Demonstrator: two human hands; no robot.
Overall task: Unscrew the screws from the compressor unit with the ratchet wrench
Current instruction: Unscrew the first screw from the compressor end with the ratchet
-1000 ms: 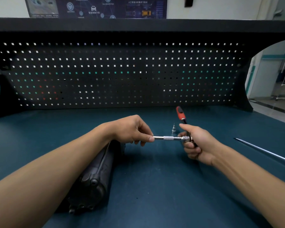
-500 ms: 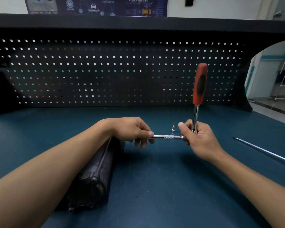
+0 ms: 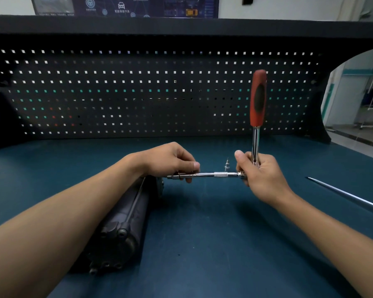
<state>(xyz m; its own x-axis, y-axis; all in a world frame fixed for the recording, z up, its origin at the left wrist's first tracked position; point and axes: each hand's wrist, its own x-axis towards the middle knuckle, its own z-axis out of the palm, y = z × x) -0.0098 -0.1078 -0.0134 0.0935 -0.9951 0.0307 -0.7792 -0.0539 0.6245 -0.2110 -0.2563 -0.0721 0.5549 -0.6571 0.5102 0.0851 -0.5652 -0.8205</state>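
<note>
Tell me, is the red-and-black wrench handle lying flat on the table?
No, the red-and-black wrench handle stands upright above the right hand.

The wrench (image 3: 255, 134) has a glossy chrome metal shank and a matt red-and-black rubbery grip; its extension bar (image 3: 211, 174) is polished metal with a rough knurled band. The compressor (image 3: 125, 222) at 7 o'clock looks like dull, dark cast metal. The tabletop (image 3: 213, 244) is a smooth matt teal mat, and the pegboard (image 3: 138, 93) at 12 o'clock is matt black perforated sheet
</note>
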